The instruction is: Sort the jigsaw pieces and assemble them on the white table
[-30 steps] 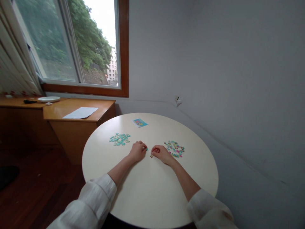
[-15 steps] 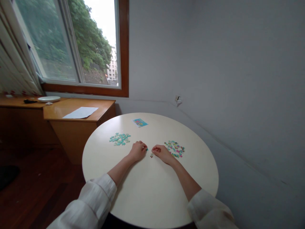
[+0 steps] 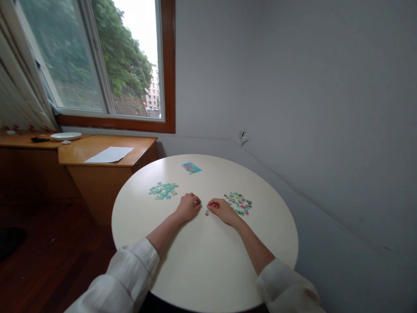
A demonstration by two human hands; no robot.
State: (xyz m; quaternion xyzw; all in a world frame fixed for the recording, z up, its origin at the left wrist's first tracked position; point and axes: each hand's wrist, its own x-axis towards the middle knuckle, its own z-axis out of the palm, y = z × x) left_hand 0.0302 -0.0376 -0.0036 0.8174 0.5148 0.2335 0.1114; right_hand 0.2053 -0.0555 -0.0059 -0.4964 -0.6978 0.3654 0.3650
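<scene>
My left hand (image 3: pixel 189 206) rests on the white round table (image 3: pixel 205 265), its fingers pinched on a small teal puzzle piece (image 3: pixel 200 204). Just across a narrow gap is my right hand (image 3: pixel 222 209), fingers closed; whatever may be between the fingertips is too small to make out. Below those fingertips lie a few small multicoloured joined pieces (image 3: pixel 206 213). A loose pile of teal pieces (image 3: pixel 163 191) is spread to the left of my left hand. Beside my right hand is another pile of mixed-colour pieces (image 3: pixel 240 202), partly covered by that hand.
A colourful picture card (image 3: pixel 191 168) lies near the table's far edge. Behind to the left, a wooden desk (image 3: pixel 143 150) carries a sheet of paper (image 3: pixel 110 154) and a white plate (image 3: pixel 66 136). The wall with a socket (image 3: pixel 243 135) borders the table's back and right.
The view has shifted very slightly. My left fingers have moved a little around the teal puzzle piece; my right hand stays nearly still.
</scene>
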